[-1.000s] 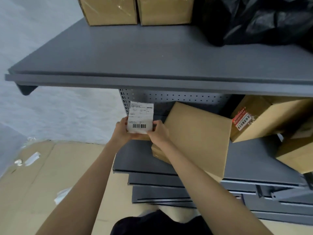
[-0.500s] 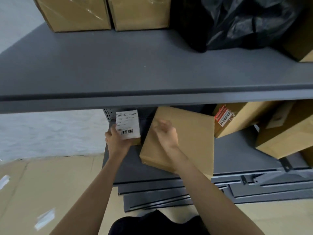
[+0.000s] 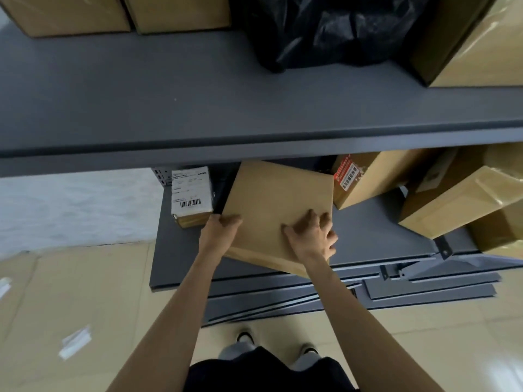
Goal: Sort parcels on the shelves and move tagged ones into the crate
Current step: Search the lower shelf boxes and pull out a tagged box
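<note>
We saw both hands on the flat brown parcel (image 3: 278, 210) at frame center, left hand (image 3: 219, 232) curled round its left corner, right hand (image 3: 312, 236) spread on top.

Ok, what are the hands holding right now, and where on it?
Both hold the flat brown box: left hand grips its near left corner, right hand lies on top near its right edge.

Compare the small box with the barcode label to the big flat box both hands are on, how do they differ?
The small box is far smaller than the flat box. The small box shows a white barcode label; the flat box's visible face is plain brown. The small box stands free of both hands, while the left hand grips the flat box's edge and the right hand lies on its top. Both are cardboard, on the lower shelf.
</note>
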`<state>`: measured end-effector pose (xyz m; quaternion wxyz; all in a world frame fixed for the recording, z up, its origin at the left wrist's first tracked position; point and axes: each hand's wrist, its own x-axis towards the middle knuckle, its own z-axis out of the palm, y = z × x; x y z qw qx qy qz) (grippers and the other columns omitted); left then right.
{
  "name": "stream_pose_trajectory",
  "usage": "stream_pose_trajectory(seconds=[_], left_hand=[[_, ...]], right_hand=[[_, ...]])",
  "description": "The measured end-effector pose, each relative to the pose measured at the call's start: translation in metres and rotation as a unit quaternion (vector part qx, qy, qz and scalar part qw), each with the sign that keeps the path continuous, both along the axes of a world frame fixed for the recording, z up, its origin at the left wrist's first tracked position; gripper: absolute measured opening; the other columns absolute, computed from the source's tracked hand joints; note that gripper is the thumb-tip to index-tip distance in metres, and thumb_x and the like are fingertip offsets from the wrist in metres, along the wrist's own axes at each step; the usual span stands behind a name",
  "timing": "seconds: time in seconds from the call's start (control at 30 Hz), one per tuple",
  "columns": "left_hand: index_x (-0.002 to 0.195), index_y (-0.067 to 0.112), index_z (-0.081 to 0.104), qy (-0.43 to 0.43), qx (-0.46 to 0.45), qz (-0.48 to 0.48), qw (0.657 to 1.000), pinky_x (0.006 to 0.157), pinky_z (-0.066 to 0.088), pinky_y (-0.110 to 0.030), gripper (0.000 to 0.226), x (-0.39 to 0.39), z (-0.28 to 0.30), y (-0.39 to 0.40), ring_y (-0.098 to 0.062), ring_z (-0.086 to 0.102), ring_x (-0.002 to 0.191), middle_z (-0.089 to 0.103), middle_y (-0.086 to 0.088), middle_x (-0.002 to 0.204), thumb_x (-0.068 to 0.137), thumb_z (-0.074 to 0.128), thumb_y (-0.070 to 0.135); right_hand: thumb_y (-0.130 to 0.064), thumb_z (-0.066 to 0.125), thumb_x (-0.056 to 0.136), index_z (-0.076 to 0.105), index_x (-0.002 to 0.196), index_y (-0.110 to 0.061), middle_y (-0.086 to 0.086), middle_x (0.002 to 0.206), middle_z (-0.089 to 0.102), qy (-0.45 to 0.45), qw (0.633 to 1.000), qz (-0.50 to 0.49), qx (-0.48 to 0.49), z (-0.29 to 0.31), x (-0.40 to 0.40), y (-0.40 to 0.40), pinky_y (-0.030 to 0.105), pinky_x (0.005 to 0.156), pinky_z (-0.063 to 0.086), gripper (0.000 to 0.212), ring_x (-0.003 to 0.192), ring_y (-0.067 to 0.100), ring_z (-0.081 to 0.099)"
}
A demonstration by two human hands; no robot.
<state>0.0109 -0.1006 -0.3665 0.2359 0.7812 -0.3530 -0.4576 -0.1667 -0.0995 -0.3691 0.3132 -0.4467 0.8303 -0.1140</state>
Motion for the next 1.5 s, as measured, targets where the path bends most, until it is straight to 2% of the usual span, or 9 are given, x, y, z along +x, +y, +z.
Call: stream_pose_trajectory(seconds=[0.1,0.33,0.43,0.57,0.73,0.9,1.13,1.33,1.5], left_hand=[[0.116,0.016,0.058,-0.003,-0.03,0.027,0.999,0.088,0.043,-0.036,0.048,-0.003,0.016,0.005,-0.024,0.054,0.1,0.058,0.005,0.095,0.083,0.053,0.052],[0.083,0.028,0.073,0.022,-0.226,0.101,0.969,0.069,0.048,-0.02,0.023,-0.013,0.077,0.02,-0.005,0.062,0.08,0.069,0.014,0.082,0.084,0.058,0.01],[0.098,0.023,0.07,0.067,-0.267,0.071,0.959,0.056,0.049,-0.013,0.022,-0.028,0.094,0.032,-0.003,0.063,0.081,0.066,0.012,0.092,0.08,0.07,0.009],[0.121,0.008,0.055,0.11,-0.213,0.062,0.969,0.077,0.05,-0.02,0.064,-0.055,0.099,0.048,-0.008,0.061,0.098,0.06,0.0,0.11,0.068,0.081,0.034],[0.1,0.026,0.065,0.099,-0.229,-0.006,0.968,0.062,0.044,-0.004,0.023,-0.086,0.108,0.06,0.009,0.062,0.081,0.067,0.016,0.094,0.083,0.064,0.041],[0.103,0.035,0.067,0.123,-0.244,-0.068,0.96,0.087,0.047,-0.019,0.026,-0.105,0.105,0.069,-0.003,0.062,0.099,0.068,0.012,0.106,0.09,0.057,0.016],[0.112,0.025,0.06,0.045,-0.144,-0.128,0.98,0.085,0.047,-0.024,0.045,-0.143,0.054,0.074,-0.011,0.057,0.102,0.06,0.006,0.112,0.07,0.077,0.029],[0.134,0.02,0.041,0.026,-0.017,-0.018,0.999,0.105,0.037,-0.047,0.069,-0.117,0.017,0.08,-0.029,0.042,0.125,0.043,-0.008,0.136,0.076,0.069,0.044],[0.137,0.012,0.036,0.109,-0.006,0.051,0.993,0.102,0.043,-0.043,0.081,-0.103,0.003,0.085,-0.026,0.051,0.119,0.049,-0.007,0.135,0.072,0.078,0.034]], right_hand=[[-0.06,0.063,0.073,0.025,0.143,-0.033,-0.001,0.156,0.009,-0.05,0.999,-0.004,-0.014,0.001,-0.014,0.003,0.051,0.109,0.024,0.084,0.135,0.036,0.02],[-0.067,0.059,0.073,0.018,0.148,-0.035,-0.005,0.156,0.009,-0.288,0.957,-0.036,-0.017,0.006,-0.038,0.009,0.052,0.114,0.021,0.091,0.14,0.032,0.016],[-0.071,0.057,0.072,0.014,0.149,-0.037,-0.007,0.157,0.009,-0.352,0.936,-0.029,-0.004,0.01,-0.044,0.017,0.049,0.116,0.017,0.094,0.143,0.027,0.014],[-0.08,0.054,0.062,0.024,0.146,-0.039,-0.008,0.151,0.03,-0.447,0.894,-0.011,-0.006,0.033,-0.052,0.023,0.042,0.113,0.024,0.099,0.136,0.019,0.031],[-0.08,0.058,0.057,0.036,0.139,-0.04,-0.007,0.137,0.051,-0.524,0.849,0.063,-0.026,0.072,-0.059,0.025,0.052,0.104,0.038,0.093,0.122,0.016,0.05],[-0.057,0.078,0.057,0.029,0.144,-0.033,-0.012,0.128,0.052,-0.488,0.861,0.054,-0.133,0.09,-0.092,0.026,0.027,0.096,0.045,0.103,0.112,0.005,0.054],[-0.051,0.077,0.063,0.021,0.146,-0.032,-0.007,0.128,0.03,-0.311,0.938,0.11,-0.109,0.066,-0.144,0.033,0.03,0.098,0.035,0.101,0.113,0.015,0.037],[-0.04,0.078,0.069,0.029,0.142,-0.034,-0.005,0.131,0.036,-0.379,0.918,0.06,-0.098,0.047,-0.155,0.039,0.032,0.099,0.037,0.088,0.118,0.017,0.041],[-0.033,0.079,0.068,0.039,0.137,-0.032,-0.019,0.11,0.048,-0.425,0.897,0.018,-0.118,0.046,-0.16,0.044,0.019,0.069,0.04,0.08,0.101,0.003,0.05]])
